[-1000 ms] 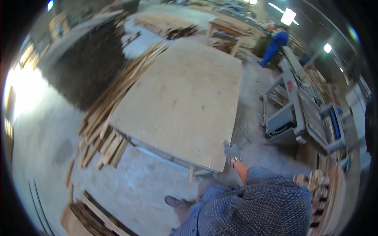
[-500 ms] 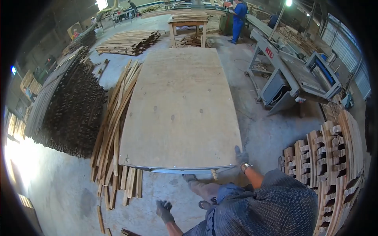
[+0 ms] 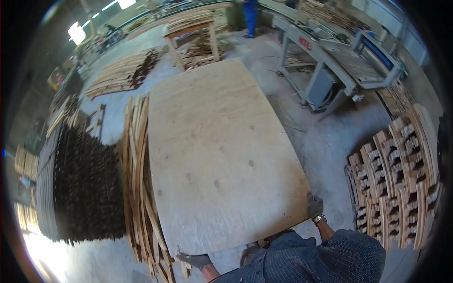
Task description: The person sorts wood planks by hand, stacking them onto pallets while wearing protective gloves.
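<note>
A large plywood sheet (image 3: 222, 141) with several dark round spots on its face stretches away in front of me, a flat top above the floor. My right hand (image 3: 315, 206), gloved in grey and with a watch at the wrist, grips the sheet's right edge close to the near corner. Its thumb side shows and the other fingers are partly hidden. At the near left corner, my left hand (image 3: 194, 260), also gloved, lies along the near edge with its fingers stretched to the left. The underside of the sheet is hidden.
Loose wooden strips (image 3: 139, 179) lean close along the sheet's left side. Beyond them is a tall dark stack of slats (image 3: 87, 188). Stacked wood pieces (image 3: 396, 179) stand at right, behind them a grey machine (image 3: 325, 61). A wooden table (image 3: 191, 28) and a person in blue (image 3: 250, 19) are ahead.
My left hand has come from the air beside the sheet to its near left corner. My right hand stays at the right edge. The view has tilted and turned, and the sheet sits closer to me.
</note>
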